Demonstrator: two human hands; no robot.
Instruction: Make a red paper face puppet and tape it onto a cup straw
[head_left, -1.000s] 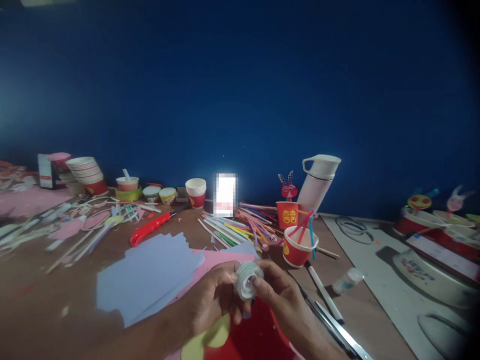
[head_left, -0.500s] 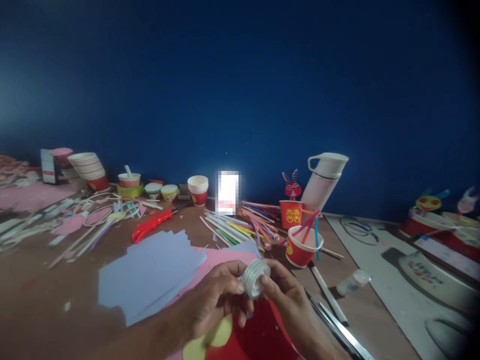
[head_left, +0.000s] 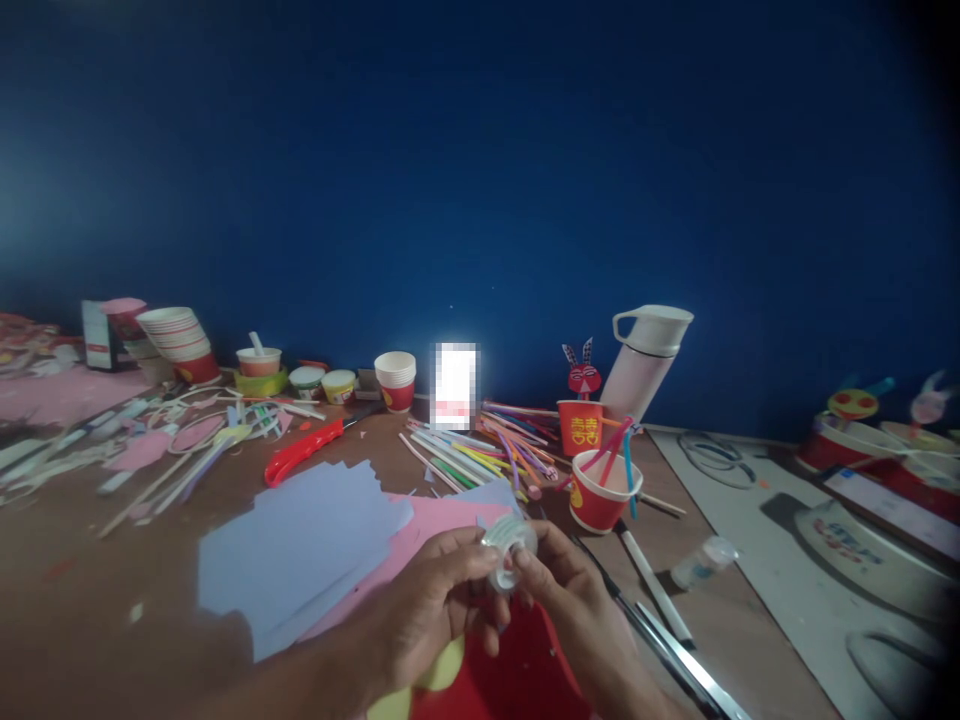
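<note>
Both hands hold a small roll of clear tape (head_left: 508,540) between them, above a red sheet (head_left: 517,670). My left hand (head_left: 442,590) grips the roll's left side, thumb on its outer face and fingers curled beneath. From the right, my right hand (head_left: 574,590) pinches the roll with its thumb at the core. Below my left hand lies a yellow paper piece (head_left: 442,665). Pink paper (head_left: 435,515) and stacked light-blue paper (head_left: 300,550) spread out to the left.
Beyond the hands lie loose straws (head_left: 457,460) and a red utility knife (head_left: 304,450). A paper cup with straws (head_left: 600,495), a white flask (head_left: 649,360), a marker (head_left: 656,590) and scissors (head_left: 686,660) are on the right. Stacked paper cups (head_left: 180,345) stand at the back left.
The tape roll has turned a little in the fingers and tilted, and my left thumb lies further over it. The hands stay in nearly the same place.
</note>
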